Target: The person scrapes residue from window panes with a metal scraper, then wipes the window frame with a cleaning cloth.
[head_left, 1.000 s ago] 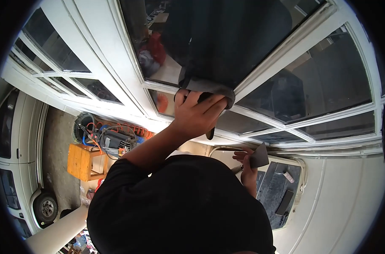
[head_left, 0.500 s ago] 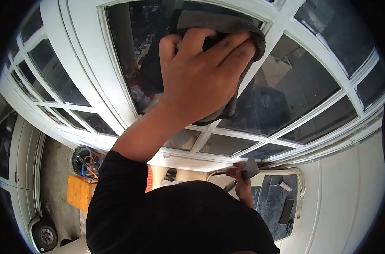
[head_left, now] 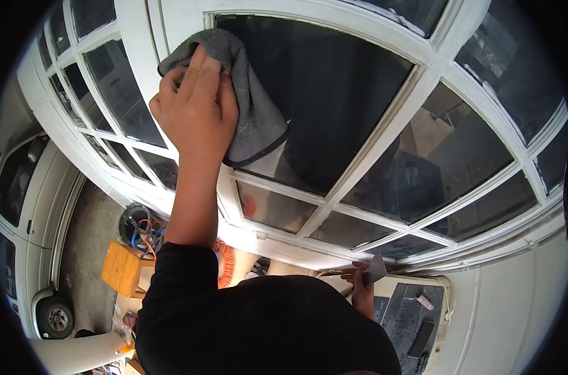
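My left hand (head_left: 196, 115) is closed on a grey cloth (head_left: 259, 115) with a dark edge, its fingers pushed into the folds. The cloth lies against the left side of a white-framed window pane (head_left: 334, 94), covering part of the frame and hanging down over the glass. Lower down at right, close to my body, my right hand (head_left: 362, 297) grips a thin, flat grey piece (head_left: 375, 269). Its exact kind is hard to make out.
Smaller panes (head_left: 274, 206) surround the large one. Below stand an orange-brown wooden stool (head_left: 123, 269), a dark bucket (head_left: 134, 219) with cables, and an orange coiled hose (head_left: 225, 262). A dark-topped surface (head_left: 409, 312) holds a phone-like object (head_left: 421, 339). A light-coloured vehicle (head_left: 37, 206) is at left.
My left hand and the cloth have moved left across the pane, from its upper right to its left frame. The view has shifted slightly. My right hand still holds the flat grey piece.
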Demonstrator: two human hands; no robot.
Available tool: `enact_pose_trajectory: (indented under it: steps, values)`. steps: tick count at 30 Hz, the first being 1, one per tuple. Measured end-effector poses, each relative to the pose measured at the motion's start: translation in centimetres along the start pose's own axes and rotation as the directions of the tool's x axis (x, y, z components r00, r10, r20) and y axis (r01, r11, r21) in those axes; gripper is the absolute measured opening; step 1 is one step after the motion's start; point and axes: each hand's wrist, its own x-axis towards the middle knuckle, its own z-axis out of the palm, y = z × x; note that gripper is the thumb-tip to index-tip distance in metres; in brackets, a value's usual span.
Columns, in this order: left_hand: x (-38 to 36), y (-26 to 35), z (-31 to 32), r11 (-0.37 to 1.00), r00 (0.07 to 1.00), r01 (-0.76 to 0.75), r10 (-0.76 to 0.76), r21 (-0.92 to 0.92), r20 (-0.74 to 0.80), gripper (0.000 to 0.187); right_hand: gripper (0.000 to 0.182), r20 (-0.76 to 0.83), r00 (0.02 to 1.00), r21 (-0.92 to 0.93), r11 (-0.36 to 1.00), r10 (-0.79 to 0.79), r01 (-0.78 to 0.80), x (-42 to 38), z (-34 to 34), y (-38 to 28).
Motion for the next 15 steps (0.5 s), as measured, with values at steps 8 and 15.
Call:
enact_pose_trajectory:
  steps: [8,15]
  values:
    - [-14.5,0.9,-0.3,0.961,0.991,0.018,0.018,-0.276,0.129,0.03,0.033,-0.016,0.998,0.059,0.996,0.061,-0.06,-0.4,1.7,-0.5]
    - [-5.1,1.6,1.2,0.957,0.995,-0.061,0.037,-0.283,-0.091,0.028,0.033,0.057,0.995,0.038,0.996,0.076,-0.079,0.0,1.8,-0.2]
